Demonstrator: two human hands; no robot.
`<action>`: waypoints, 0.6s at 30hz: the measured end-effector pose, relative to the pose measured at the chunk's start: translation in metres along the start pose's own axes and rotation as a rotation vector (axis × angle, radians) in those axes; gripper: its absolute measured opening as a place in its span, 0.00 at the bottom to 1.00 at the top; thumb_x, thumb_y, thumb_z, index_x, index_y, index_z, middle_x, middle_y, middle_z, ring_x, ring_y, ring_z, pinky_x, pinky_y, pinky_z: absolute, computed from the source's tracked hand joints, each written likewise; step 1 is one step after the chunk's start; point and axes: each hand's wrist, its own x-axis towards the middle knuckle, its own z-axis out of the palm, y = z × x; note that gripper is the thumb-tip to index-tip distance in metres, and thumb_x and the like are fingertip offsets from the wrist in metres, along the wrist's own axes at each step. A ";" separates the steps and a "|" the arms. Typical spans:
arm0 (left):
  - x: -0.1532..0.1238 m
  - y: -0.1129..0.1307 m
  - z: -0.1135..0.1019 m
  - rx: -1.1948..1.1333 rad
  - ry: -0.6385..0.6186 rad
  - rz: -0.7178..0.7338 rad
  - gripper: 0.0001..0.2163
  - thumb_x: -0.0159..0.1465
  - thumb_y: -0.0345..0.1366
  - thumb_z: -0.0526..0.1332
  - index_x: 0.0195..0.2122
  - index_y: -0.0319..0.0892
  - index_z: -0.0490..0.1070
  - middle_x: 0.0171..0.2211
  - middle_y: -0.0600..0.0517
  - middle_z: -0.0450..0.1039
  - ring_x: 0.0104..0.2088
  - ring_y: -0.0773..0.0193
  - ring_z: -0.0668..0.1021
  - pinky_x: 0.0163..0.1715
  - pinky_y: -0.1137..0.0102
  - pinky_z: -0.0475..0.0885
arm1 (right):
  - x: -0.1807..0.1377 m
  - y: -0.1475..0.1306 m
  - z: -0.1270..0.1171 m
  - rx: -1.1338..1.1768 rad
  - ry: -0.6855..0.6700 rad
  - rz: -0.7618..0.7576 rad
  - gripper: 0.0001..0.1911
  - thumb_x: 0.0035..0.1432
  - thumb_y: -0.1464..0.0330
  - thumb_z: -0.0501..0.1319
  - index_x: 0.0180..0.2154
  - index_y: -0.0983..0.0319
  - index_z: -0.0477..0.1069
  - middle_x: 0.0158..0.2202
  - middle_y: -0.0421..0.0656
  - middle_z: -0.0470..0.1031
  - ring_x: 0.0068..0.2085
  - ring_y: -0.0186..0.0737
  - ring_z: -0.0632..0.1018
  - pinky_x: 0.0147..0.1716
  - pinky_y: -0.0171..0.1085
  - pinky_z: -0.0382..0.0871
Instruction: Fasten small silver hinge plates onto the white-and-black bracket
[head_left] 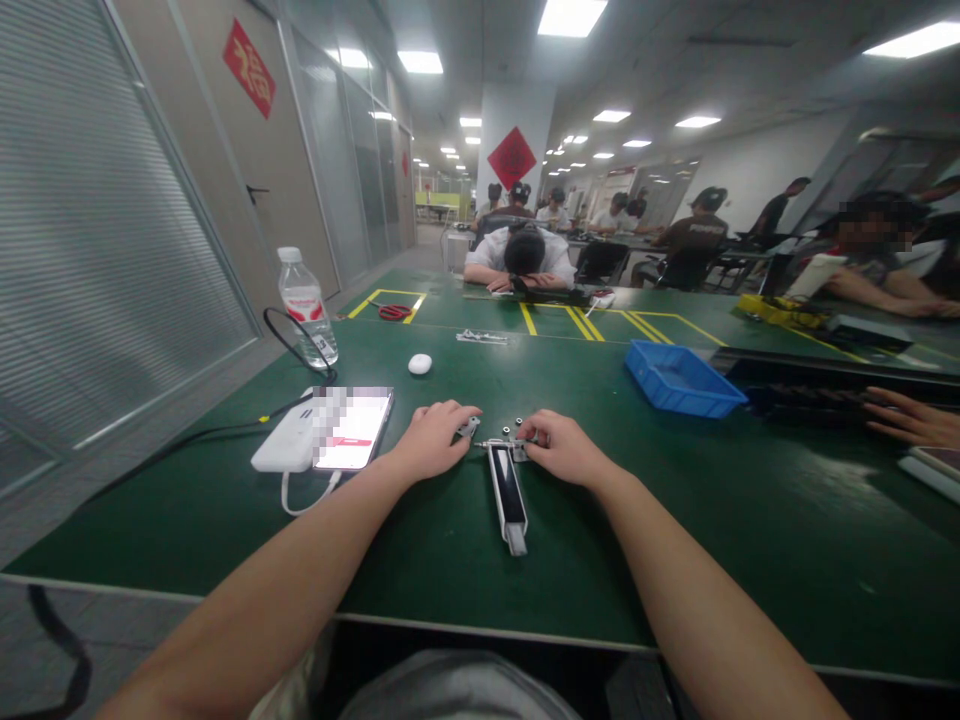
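My left hand rests on the green table with fingers curved around a small silvery metal part. Between my hands lies a long narrow device, with a white body, a glossy black face and a grey tab at its near end. At its far end my right hand is closed in a pinch; the fingertips hide what they hold. A small metal plate lies by those fingertips. A thin metal pin lies across the device's far left corner. Small dark-and-white rings sit just beyond.
On the left are a water bottle, a white power bank and a cabled phone. A white earbud case and red scissors lie farther back. A blue tray stands right; a co-worker's hand is beyond it.
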 end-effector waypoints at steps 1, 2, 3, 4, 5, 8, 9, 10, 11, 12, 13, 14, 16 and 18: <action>0.000 0.000 0.000 0.007 -0.006 0.003 0.17 0.63 0.35 0.53 0.54 0.47 0.65 0.48 0.47 0.68 0.51 0.53 0.69 0.51 0.56 0.61 | 0.000 0.000 0.000 -0.001 0.004 0.002 0.10 0.48 0.79 0.58 0.32 0.63 0.73 0.30 0.39 0.67 0.29 0.32 0.67 0.32 0.33 0.62; 0.000 0.000 0.000 0.012 -0.012 0.009 0.16 0.63 0.35 0.53 0.53 0.47 0.66 0.47 0.47 0.68 0.50 0.53 0.69 0.50 0.56 0.62 | 0.000 0.000 0.001 -0.001 0.009 0.004 0.11 0.48 0.79 0.58 0.33 0.63 0.73 0.30 0.40 0.67 0.29 0.32 0.67 0.32 0.34 0.62; 0.000 0.000 0.000 0.013 -0.017 0.015 0.16 0.63 0.36 0.53 0.52 0.47 0.67 0.46 0.47 0.68 0.49 0.54 0.69 0.50 0.57 0.62 | 0.000 0.000 0.001 0.001 0.015 0.004 0.11 0.49 0.79 0.58 0.35 0.63 0.73 0.31 0.41 0.67 0.30 0.33 0.68 0.33 0.34 0.63; 0.000 0.000 0.000 0.012 -0.020 0.017 0.15 0.63 0.36 0.53 0.51 0.47 0.68 0.45 0.47 0.68 0.49 0.54 0.70 0.50 0.57 0.62 | 0.000 0.001 0.002 0.004 0.019 -0.002 0.13 0.49 0.79 0.57 0.37 0.63 0.73 0.33 0.42 0.68 0.31 0.34 0.69 0.35 0.35 0.64; 0.000 0.000 0.001 0.010 -0.021 0.017 0.15 0.63 0.36 0.54 0.51 0.47 0.68 0.45 0.47 0.68 0.48 0.54 0.70 0.50 0.58 0.62 | 0.001 0.001 0.003 0.005 0.024 -0.015 0.14 0.50 0.79 0.57 0.38 0.63 0.73 0.35 0.43 0.69 0.34 0.36 0.70 0.37 0.37 0.65; 0.000 -0.001 0.002 0.001 -0.015 0.016 0.15 0.64 0.36 0.54 0.51 0.47 0.69 0.45 0.47 0.68 0.48 0.55 0.70 0.49 0.58 0.63 | 0.001 0.002 0.005 -0.005 0.026 -0.077 0.19 0.49 0.81 0.55 0.43 0.62 0.73 0.43 0.47 0.70 0.45 0.41 0.69 0.48 0.42 0.63; 0.000 -0.001 0.002 0.000 -0.012 0.018 0.15 0.64 0.36 0.54 0.50 0.47 0.69 0.45 0.47 0.68 0.48 0.54 0.70 0.49 0.58 0.63 | 0.001 0.002 0.006 -0.011 0.024 -0.095 0.21 0.49 0.82 0.55 0.44 0.61 0.73 0.45 0.47 0.70 0.47 0.42 0.68 0.51 0.44 0.61; 0.000 -0.002 0.002 0.000 -0.011 0.022 0.15 0.64 0.36 0.54 0.50 0.47 0.69 0.45 0.47 0.68 0.48 0.54 0.70 0.48 0.58 0.63 | 0.001 0.003 0.007 -0.015 0.018 -0.107 0.23 0.49 0.83 0.54 0.45 0.61 0.73 0.46 0.47 0.70 0.49 0.43 0.67 0.52 0.45 0.60; 0.000 -0.002 0.003 0.001 -0.009 0.026 0.15 0.64 0.36 0.54 0.50 0.47 0.69 0.45 0.47 0.68 0.48 0.54 0.70 0.48 0.58 0.63 | 0.001 0.003 0.008 -0.017 0.008 -0.114 0.24 0.49 0.83 0.54 0.45 0.60 0.73 0.47 0.47 0.70 0.49 0.43 0.67 0.53 0.46 0.59; 0.000 -0.002 0.003 0.003 -0.008 0.029 0.15 0.64 0.36 0.54 0.50 0.47 0.68 0.45 0.47 0.68 0.49 0.54 0.70 0.48 0.58 0.63 | 0.002 0.004 0.008 -0.017 -0.005 -0.119 0.25 0.48 0.84 0.53 0.46 0.60 0.73 0.48 0.47 0.70 0.50 0.43 0.67 0.53 0.46 0.59; 0.000 -0.003 0.003 0.005 -0.008 0.029 0.15 0.63 0.36 0.54 0.50 0.47 0.68 0.45 0.47 0.68 0.49 0.54 0.70 0.48 0.58 0.63 | 0.002 0.005 0.009 -0.019 -0.017 -0.122 0.26 0.48 0.84 0.53 0.46 0.59 0.73 0.48 0.46 0.70 0.50 0.43 0.67 0.53 0.46 0.59; 0.000 -0.003 0.003 0.006 -0.009 0.028 0.15 0.63 0.36 0.54 0.50 0.47 0.68 0.45 0.47 0.68 0.49 0.54 0.70 0.48 0.58 0.63 | 0.002 0.005 0.010 -0.022 -0.028 -0.124 0.27 0.48 0.85 0.52 0.46 0.59 0.74 0.48 0.46 0.71 0.50 0.43 0.67 0.53 0.46 0.59; 0.000 -0.002 0.003 0.006 -0.011 0.024 0.15 0.63 0.36 0.54 0.50 0.47 0.68 0.45 0.47 0.68 0.49 0.54 0.70 0.48 0.59 0.63 | 0.002 0.006 0.012 -0.031 -0.041 -0.128 0.27 0.49 0.85 0.52 0.46 0.58 0.74 0.48 0.46 0.71 0.50 0.43 0.67 0.53 0.46 0.59; 0.000 -0.001 0.002 0.004 -0.014 0.020 0.15 0.63 0.36 0.54 0.50 0.47 0.68 0.45 0.47 0.68 0.49 0.54 0.70 0.48 0.59 0.63 | 0.003 0.007 0.013 -0.039 -0.049 -0.133 0.27 0.49 0.84 0.52 0.46 0.58 0.74 0.49 0.45 0.71 0.50 0.42 0.67 0.54 0.47 0.58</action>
